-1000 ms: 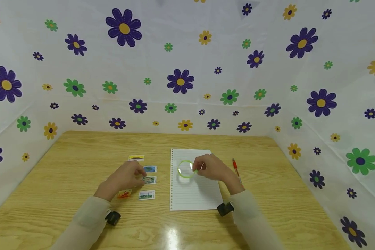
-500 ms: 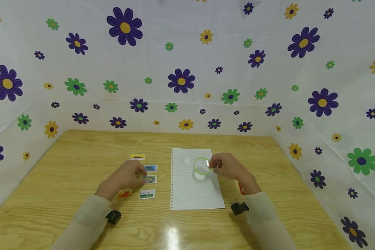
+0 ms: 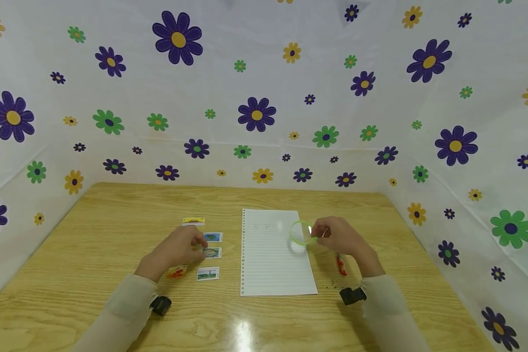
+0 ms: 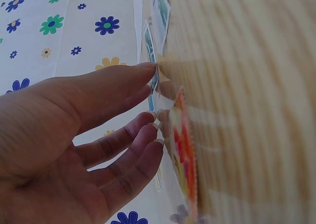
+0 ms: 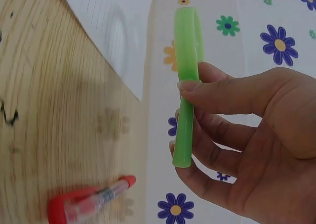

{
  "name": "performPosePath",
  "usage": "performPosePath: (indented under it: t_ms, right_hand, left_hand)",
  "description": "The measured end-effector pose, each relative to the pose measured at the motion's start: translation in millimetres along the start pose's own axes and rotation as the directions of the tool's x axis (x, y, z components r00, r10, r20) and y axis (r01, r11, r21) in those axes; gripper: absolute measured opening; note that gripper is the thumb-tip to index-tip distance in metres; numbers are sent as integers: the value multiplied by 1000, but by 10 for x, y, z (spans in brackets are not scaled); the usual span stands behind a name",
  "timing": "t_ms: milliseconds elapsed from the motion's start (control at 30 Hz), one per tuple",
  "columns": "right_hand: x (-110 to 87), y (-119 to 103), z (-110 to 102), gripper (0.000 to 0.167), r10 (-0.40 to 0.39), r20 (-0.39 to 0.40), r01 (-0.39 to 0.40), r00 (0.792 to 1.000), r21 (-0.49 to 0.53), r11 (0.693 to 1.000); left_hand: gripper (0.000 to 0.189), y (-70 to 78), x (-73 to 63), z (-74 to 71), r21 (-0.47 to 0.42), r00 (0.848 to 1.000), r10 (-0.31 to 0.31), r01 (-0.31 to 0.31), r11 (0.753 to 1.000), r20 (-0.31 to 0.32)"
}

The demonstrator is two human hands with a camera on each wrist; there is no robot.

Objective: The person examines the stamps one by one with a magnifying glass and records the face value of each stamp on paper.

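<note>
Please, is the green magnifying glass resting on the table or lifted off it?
The green magnifying glass is lifted: the right hand holds its handle, and the right wrist view shows it clear of the table.

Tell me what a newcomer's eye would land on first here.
Probably the white cloth, with purple, green and yellow flowers, behind the table. Then the green magnifying glass, in the right grip near the right edge of the lined paper. Colourful stamps lie around the left grip.
</note>
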State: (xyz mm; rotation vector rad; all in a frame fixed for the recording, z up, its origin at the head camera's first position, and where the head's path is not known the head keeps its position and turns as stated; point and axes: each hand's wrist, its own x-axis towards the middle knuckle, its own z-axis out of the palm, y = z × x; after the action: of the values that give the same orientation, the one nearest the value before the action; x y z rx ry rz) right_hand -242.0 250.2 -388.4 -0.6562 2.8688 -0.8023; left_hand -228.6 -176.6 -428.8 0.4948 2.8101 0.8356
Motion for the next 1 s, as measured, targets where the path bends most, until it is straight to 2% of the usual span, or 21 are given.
performPosePath:
  t_ms: [200, 600, 1000]
  right_hand:
    - [-112, 114, -98, 11, -15, -35, 14, 999, -18, 1000]
    - [-328, 284, -268, 8, 39, -56, -40, 998, -16, 999]
    - [-453, 446, -360, 7, 80, -78, -84, 994, -43, 996]
  left_hand:
    - [12, 4, 0, 0, 5, 1000, 13, -13, 1000, -4]
    - [12, 2, -15, -7, -1, 999, 36, -36, 999, -12]
    - [13, 26, -26, -17, -3, 1000, 23, -23, 1000, -8]
